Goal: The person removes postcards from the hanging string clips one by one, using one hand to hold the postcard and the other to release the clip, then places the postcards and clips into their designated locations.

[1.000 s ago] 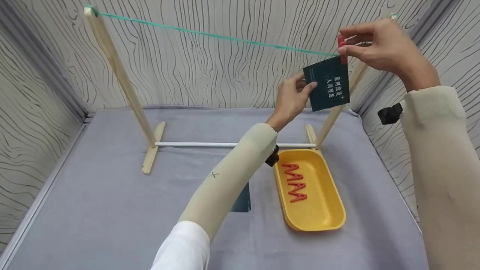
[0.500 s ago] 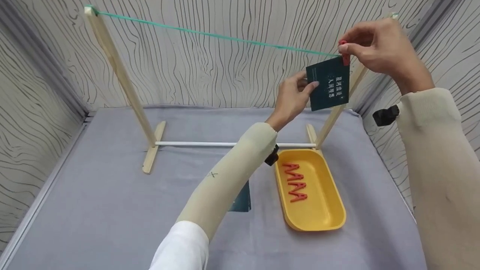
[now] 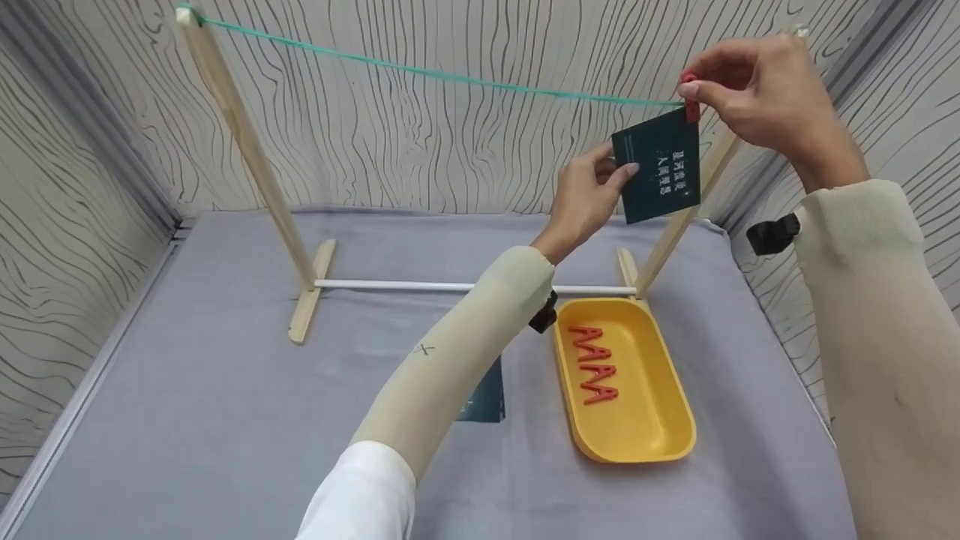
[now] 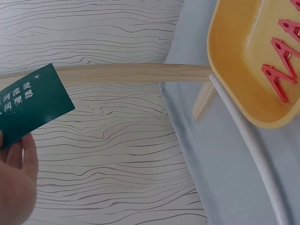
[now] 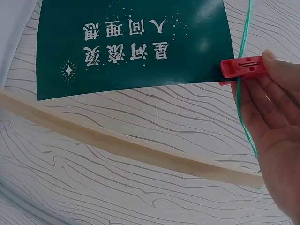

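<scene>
A dark green card (image 3: 658, 166) with white lettering hangs tilted just below the teal string (image 3: 450, 74). My left hand (image 3: 583, 196) pinches the card's left edge between thumb and fingers. At the card's upper right corner, my right hand (image 3: 772, 101) pinches a red clothespin (image 5: 243, 67) by its tail end. In the right wrist view the clothespin's jaws overlap both the card's corner and the string. Several more red clothespins (image 3: 598, 373) lie in a row inside the yellow tray (image 3: 652, 442).
The wooden frame has a left post (image 3: 244, 142) and a right post (image 3: 671, 232), joined low down by a white rod (image 3: 397, 286). More green cards (image 3: 487, 397) lie on the grey cloth (image 3: 225, 420), partly hidden under the left forearm. A wood-patterned wall (image 3: 420, 150) stands behind.
The right hand has shifted slightly, its fingers now closer together on the clothespin. The string near the clothespin sits a little higher in view. The left hand keeps hold of the card.
</scene>
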The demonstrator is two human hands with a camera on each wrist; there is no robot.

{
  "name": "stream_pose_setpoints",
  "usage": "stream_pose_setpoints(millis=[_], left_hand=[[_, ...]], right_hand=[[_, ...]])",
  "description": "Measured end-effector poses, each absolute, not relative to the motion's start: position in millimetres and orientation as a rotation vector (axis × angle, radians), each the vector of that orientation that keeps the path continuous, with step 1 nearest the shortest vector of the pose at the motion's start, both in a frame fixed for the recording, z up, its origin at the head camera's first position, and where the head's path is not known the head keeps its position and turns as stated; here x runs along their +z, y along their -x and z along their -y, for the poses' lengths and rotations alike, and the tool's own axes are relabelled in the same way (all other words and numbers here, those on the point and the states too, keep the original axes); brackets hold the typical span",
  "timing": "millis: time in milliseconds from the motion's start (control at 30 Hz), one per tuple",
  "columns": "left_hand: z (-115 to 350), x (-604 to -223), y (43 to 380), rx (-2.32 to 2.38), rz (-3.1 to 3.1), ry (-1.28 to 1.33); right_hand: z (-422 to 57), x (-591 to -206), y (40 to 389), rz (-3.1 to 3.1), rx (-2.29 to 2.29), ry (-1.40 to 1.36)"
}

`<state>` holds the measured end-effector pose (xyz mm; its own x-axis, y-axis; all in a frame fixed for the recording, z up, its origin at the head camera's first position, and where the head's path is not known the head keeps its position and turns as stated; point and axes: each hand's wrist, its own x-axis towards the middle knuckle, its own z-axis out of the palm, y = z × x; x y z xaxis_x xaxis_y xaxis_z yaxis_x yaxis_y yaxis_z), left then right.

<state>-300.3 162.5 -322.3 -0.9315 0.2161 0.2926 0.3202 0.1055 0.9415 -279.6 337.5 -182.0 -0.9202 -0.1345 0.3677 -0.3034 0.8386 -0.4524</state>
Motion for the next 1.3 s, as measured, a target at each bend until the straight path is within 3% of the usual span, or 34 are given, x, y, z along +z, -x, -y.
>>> stream_pose_setpoints(millis=[1300], left_hand=[[-132.2, -348.6, 305.4, -2.007, 2.3, 0.461]], right_hand=[[-315.7, -173.4, 263.3, 2.408, 0.597, -0.575]])
